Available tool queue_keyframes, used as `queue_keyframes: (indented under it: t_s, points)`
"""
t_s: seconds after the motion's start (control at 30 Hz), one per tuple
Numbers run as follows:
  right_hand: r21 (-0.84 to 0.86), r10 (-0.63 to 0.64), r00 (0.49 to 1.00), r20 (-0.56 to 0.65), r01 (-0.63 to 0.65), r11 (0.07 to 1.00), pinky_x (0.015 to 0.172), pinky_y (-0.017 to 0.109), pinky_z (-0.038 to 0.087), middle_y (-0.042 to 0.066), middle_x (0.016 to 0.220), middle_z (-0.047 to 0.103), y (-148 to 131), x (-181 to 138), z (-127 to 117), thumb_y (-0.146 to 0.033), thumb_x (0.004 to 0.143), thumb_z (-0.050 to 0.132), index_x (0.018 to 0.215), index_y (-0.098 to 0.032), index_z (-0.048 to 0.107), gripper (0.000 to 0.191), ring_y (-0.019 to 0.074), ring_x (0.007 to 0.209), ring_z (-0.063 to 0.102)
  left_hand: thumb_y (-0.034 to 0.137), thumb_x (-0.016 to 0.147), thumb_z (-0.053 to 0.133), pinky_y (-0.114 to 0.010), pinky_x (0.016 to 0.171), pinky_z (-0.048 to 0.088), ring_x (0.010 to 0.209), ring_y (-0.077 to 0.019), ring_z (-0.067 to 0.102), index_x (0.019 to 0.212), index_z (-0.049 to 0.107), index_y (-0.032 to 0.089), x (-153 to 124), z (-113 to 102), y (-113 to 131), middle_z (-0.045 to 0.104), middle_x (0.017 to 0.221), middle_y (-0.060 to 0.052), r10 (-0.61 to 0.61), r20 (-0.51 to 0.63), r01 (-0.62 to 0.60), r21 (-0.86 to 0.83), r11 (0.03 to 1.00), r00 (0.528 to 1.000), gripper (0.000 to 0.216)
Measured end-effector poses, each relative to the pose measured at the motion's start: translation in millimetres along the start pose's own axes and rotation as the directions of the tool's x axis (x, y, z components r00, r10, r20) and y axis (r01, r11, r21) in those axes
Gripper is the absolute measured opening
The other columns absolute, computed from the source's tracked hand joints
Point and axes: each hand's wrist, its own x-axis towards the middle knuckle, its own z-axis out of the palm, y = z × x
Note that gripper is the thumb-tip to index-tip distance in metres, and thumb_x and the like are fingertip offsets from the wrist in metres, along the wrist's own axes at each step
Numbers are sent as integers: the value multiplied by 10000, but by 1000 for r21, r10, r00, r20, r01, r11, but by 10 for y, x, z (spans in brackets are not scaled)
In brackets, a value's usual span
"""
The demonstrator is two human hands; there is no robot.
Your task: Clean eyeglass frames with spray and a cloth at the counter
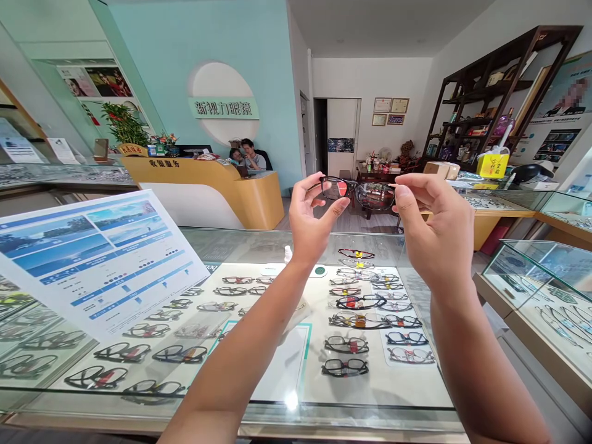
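Observation:
I hold a pair of dark-framed glasses up in front of me, above a glass display counter. My left hand pinches the left end of the frame, thumb under the lens with a red tag on it. My right hand grips the right end at the hinge with curled fingers. Under the glass lie several rows of glasses on a pale tray.
A printed blue-and-white sheet lies on the counter at left. More glass showcases stand at right, below a dark wooden shelf. Two people sit behind a yellow reception desk at the back.

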Motion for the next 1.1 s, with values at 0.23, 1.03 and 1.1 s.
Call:
queue_keyframes:
  t_s: [0.23, 1.03, 1.1]
  points:
    - [37, -24, 1000, -8, 24, 999, 779, 380, 605, 67, 1042, 830, 0, 1, 18, -447, 1083, 623, 1123, -250, 738, 231, 221, 864, 792, 685, 867, 862, -368, 1083, 604, 1208, -231, 765, 1440, 560, 330, -23, 40, -5, 571, 1558, -113, -34, 82, 48, -182, 982, 996, 739]
    - [243, 50, 990, 128, -80, 967, 839, 427, 619, 102, 1178, 804, 177, 61, 46, -438, 1057, 639, 1200, -267, 726, 239, 257, 996, 766, 713, 860, 852, -520, 1280, 460, 1490, -302, 601, 1442, 517, 324, -14, 14, 20, 612, 1571, -134, -74, 158, 93, -118, 989, 985, 776]
    - [272, 94, 985, 147, -131, 953, 854, 434, 617, 94, 1140, 809, 196, 75, 61, -382, 1039, 639, 1196, -265, 729, 215, 255, 986, 766, 698, 887, 835, -511, 1286, 459, 1491, -293, 603, 1463, 496, 325, -10, 3, 0, 609, 1573, -136, -40, 160, 56, -99, 994, 986, 765]
